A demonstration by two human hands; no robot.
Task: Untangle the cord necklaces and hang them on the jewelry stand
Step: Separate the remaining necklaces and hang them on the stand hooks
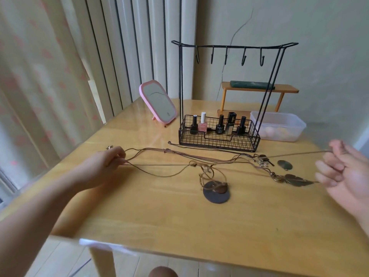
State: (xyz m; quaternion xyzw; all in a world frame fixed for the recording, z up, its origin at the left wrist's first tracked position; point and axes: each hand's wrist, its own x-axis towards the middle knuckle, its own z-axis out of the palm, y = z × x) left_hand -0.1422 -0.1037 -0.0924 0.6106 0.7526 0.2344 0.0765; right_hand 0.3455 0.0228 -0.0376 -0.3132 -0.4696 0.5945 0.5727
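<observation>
bare forearms, no sleeves or jewellery

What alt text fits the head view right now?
The left hand and right hand pull tangled cord necklaces apart over a wooden table. Behind stands a black jewelry stand, hooks empty, nail polish bottles in its basket.

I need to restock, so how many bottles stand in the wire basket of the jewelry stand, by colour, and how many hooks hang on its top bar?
Black bottles: 3
Pink bottle with a white cap: 1
Black and gold bottle: 1
Bottles in the wire basket, total: 5
Hooks on the jewelry stand, all bare: 5
</observation>
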